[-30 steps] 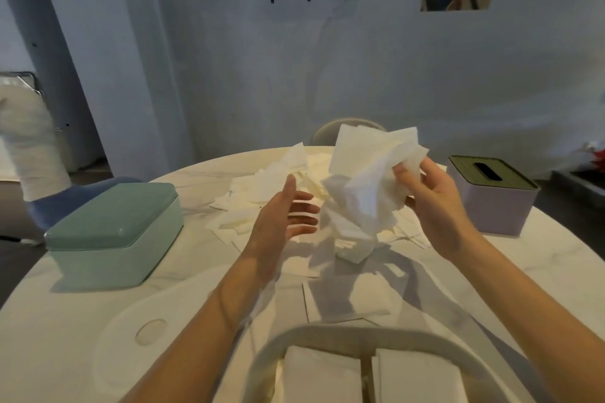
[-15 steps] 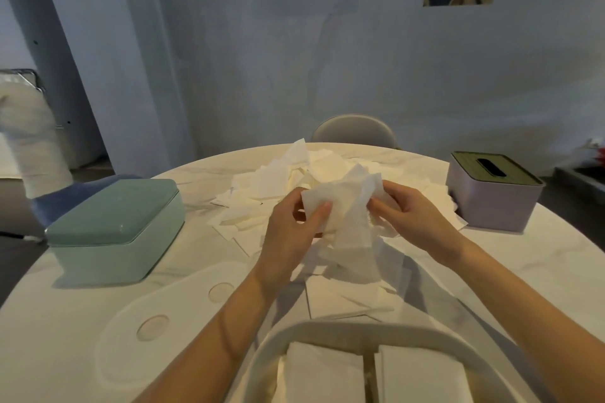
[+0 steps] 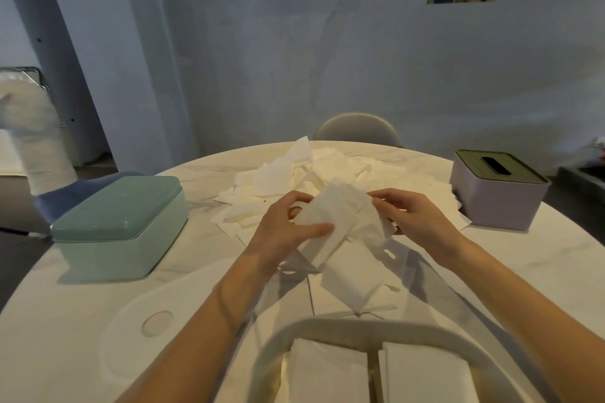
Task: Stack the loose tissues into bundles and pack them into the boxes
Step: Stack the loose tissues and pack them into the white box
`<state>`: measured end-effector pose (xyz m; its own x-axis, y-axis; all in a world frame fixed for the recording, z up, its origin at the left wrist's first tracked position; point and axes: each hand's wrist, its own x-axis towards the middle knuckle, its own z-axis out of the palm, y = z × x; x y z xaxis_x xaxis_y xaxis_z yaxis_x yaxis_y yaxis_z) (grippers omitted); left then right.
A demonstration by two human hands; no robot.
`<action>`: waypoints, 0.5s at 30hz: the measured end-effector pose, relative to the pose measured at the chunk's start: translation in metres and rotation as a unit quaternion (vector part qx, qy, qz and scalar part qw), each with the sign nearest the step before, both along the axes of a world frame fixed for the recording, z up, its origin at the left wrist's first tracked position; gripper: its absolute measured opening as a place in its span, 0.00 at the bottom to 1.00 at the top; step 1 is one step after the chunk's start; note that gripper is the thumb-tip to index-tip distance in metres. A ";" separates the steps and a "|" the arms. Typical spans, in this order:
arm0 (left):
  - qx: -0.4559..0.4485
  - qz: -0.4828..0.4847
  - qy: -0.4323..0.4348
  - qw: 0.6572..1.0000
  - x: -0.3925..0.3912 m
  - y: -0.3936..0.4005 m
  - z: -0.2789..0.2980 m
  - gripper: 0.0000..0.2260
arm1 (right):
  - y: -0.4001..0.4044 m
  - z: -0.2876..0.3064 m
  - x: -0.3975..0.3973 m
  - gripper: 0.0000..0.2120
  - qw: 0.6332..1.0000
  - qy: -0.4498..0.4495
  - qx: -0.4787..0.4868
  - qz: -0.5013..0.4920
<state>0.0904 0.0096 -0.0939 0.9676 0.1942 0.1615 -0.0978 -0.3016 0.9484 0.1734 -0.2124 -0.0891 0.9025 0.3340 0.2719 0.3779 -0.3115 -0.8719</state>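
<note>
Both hands' curled fingers (image 3: 304,231) pinch one tissue (image 3: 340,222).

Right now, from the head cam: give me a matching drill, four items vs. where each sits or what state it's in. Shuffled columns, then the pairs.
Items
1. green lidded box
2. lilac tissue box
3. loose tissue pile
4. tissue bundle

Places or states
A. held between left hand and right hand
B. far middle of the table
C. left side, lid shut
D. right side, slotted dark lid on

Pairs: 1-C, 2-D, 3-B, 4-A
</note>
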 end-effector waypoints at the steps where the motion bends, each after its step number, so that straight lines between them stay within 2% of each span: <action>1: 0.015 -0.010 -0.003 1.000 0.000 -0.001 -0.001 0.17 | 0.001 0.000 -0.001 0.09 1.000 0.010 -0.001 0.006; 4: 0.033 -0.003 -0.016 0.999 -0.002 -0.003 0.000 0.12 | 0.003 -0.002 -0.002 0.14 0.998 0.029 -0.026 0.043; 7: 0.016 0.011 -0.017 1.000 0.000 -0.001 0.001 0.13 | 0.003 -0.005 -0.002 0.10 0.997 -0.005 -0.068 0.029; 9: -0.061 -0.024 0.010 0.998 0.001 0.000 0.003 0.14 | 0.001 -0.007 0.000 0.06 0.999 -0.016 -0.051 0.006; 12: -0.221 -0.131 0.025 0.966 -0.001 -0.003 0.006 0.16 | -0.001 -0.008 0.005 0.09 0.999 -0.033 -0.024 -0.025; 15: -0.268 -0.147 0.024 0.952 -0.001 -0.006 0.007 0.14 | -0.001 -0.001 0.002 0.11 0.996 -0.024 0.043 -0.071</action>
